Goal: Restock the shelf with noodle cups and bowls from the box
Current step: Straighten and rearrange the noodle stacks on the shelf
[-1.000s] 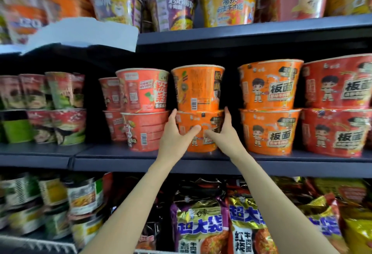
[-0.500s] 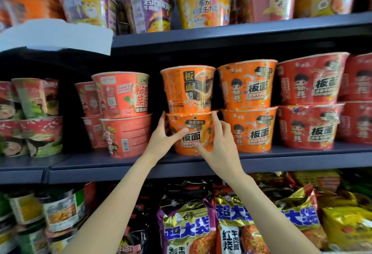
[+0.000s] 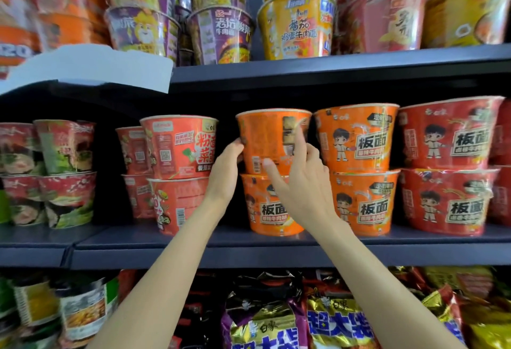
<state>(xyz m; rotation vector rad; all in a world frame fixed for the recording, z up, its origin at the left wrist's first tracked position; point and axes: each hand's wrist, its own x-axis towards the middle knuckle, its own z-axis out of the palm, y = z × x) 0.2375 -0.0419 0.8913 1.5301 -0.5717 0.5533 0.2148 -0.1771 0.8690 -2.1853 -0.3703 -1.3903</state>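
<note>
Start at your left hand [image 3: 226, 167]: its fingers curl against the lower left wall of the upper orange paper noodle bowl [image 3: 272, 141], so it holds that side of the bowl. That bowl stands upright, stacked directly on a second orange noodle bowl with the cartoon label [image 3: 272, 205], which sits on the dark metal middle shelf [image 3: 193, 249]. To the left of the stack, just beside your left wrist, stands the red-orange noodle bowl pair [image 3: 179, 149], with a dark gap between it and your bowl.

Moving right, your right hand [image 3: 301, 182] is spread wide across the front of the same upper bowl: one finger reaches up the printed panel on the right side and the thumb lies low near the barcode. It touches the wall rather than wrapping it.

The relation that matters: the bowl lies straight ahead of both hands and slightly above them, its axis vertical, and both hands are equally close. Its label seems turned away from you, unlike the orange cartoon-label bowls to the right [image 3: 356, 138], which stand almost touching it. My reading is that you should spin it about its upright axis until the label faces out, keeping it centred on the bowl beneath.
</note>
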